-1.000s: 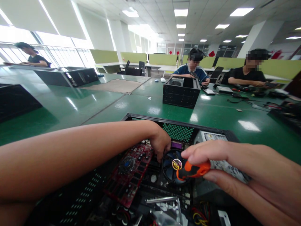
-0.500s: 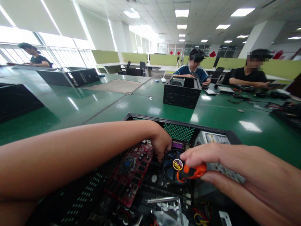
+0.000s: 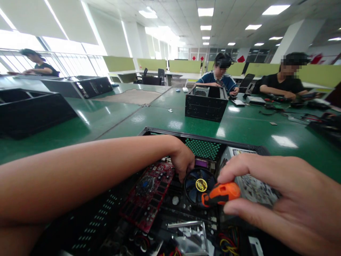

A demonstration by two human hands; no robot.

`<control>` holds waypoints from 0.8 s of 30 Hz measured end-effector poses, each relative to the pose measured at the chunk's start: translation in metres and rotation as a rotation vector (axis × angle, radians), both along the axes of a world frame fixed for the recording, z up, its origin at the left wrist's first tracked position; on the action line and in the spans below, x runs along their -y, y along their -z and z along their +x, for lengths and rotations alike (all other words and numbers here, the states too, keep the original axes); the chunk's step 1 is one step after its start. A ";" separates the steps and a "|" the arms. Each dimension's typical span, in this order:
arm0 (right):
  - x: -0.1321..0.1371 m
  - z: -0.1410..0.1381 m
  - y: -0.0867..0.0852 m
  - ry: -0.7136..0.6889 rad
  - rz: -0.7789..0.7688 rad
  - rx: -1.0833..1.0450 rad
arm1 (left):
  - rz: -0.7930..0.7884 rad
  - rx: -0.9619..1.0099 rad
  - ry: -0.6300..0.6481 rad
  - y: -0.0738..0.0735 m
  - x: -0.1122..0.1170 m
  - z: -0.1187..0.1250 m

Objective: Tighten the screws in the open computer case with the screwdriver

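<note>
Holding: one orange-and-black screwdriver [image 3: 221, 193], in the right hand [image 3: 295, 185], by a light pinch, index finger above the handle, thumb below; firmness of grip cannot be told. Its near end lies over the lower right rim of the cooling fan [image 3: 192, 179]; shaft and tip are hidden.

Left hand [image 3: 182, 158]: fingers bent down into the open computer case [image 3: 186, 133], just beside the fan's left edge; fingertips hidden, so whether they pinch, press or merely rest cannot be told.

Location of fan: inside the case, between the red circuit board [image 3: 144, 213] and the power supply [image 3: 258, 188].

Also in the case: silver metal bracket [image 3: 191, 243], coloured wires [image 3: 230, 243]. All on a green worktop [image 3: 160, 124].

Handling notes, by judgement: line the shaft up squarely with its fastener; press evenly and turn in short strokes, resetting the fingers between them; use the left hand to steady the fan without fouling its blades; guard the red board against slips.
</note>
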State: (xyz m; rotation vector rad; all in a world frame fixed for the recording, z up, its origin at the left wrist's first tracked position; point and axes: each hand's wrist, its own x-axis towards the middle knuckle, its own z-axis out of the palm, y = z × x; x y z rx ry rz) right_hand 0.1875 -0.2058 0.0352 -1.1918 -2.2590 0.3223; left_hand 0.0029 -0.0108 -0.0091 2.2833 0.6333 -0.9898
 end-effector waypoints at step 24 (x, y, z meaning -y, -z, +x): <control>-0.008 0.006 -0.012 -0.050 0.006 0.039 | 0.036 0.030 0.046 0.009 -0.004 0.000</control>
